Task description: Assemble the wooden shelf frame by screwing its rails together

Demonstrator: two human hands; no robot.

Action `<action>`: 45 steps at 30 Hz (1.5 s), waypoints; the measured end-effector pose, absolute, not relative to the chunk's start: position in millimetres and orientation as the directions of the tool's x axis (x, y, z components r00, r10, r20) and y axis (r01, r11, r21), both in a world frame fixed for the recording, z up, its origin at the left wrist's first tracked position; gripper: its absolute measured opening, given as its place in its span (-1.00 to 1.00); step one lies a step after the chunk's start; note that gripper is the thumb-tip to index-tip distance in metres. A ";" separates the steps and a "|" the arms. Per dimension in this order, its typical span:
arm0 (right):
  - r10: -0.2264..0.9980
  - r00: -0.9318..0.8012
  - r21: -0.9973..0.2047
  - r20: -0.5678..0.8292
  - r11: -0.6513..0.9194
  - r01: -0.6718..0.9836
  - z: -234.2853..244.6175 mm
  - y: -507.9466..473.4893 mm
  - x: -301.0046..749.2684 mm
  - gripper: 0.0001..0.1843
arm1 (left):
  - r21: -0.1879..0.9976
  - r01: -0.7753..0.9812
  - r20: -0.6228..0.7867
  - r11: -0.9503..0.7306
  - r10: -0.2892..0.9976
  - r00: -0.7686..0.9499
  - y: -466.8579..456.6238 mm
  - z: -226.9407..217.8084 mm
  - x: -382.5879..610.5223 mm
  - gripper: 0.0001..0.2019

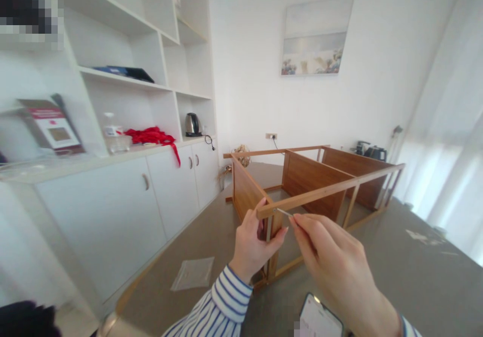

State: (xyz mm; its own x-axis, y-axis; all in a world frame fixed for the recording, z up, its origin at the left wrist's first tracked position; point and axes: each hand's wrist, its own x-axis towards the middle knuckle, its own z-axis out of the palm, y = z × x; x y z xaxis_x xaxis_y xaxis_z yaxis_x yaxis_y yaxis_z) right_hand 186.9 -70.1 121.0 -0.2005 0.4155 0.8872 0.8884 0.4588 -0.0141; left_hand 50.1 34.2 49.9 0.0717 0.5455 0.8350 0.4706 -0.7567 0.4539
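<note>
A wooden shelf frame [315, 196] with brown panels lies on its side on the table. My left hand [252, 241] is closed around its near corner, fingers behind and thumb in front of the upright. My right hand [335, 261] is closed on a thin metal driving tool [284, 212]. The tool's straight shaft sticks out past my fingertips, its tip at a small round fastener near the end of the top rail. My palm hides the tool's other end, so I cannot tell if it is a screwdriver or a hex key.
The grey-brown table [166, 266] bears a clear plastic bag [193, 273] at left and a phone [320, 317] below my right hand. Scraps [422, 236] lie to the right. White cabinets [101, 216] run along the left, and a kettle [375, 152] stands at the back.
</note>
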 end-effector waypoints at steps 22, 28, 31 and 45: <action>0.356 -0.562 0.398 0.747 0.437 0.807 132.0 -83.6 174.3 -0.67 | 0.255 0.432 0.933 -0.865 0.338 0.127 33.1 37.1 50.9 -0.71; 0.426 -0.566 0.418 0.706 0.393 0.819 144.2 -88.8 168.3 -0.66 | 0.219 0.392 0.951 -0.893 0.285 0.117 33.8 39.6 51.6 -0.69; 0.458 -0.573 0.433 0.680 0.380 0.817 151.3 -90.6 169.5 -0.72 | 0.223 0.394 0.952 -0.892 0.286 0.109 33.0 40.2 51.8 -0.72; 0.517 -0.672 0.611 0.529 0.318 0.725 157.1 -91.9 172.9 -0.93 | 0.230 0.388 0.952 -0.892 0.289 0.100 31.3 41.6 50.7 -0.69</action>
State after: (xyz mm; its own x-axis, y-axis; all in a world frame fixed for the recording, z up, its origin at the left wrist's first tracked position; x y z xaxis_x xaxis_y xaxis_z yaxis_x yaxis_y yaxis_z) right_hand 172.9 -91.9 157.1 -0.6725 0.5174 0.5292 0.7252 0.3178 0.6108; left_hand 50.7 31.3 41.6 0.0999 0.2893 0.9520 0.3881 -0.8923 0.2304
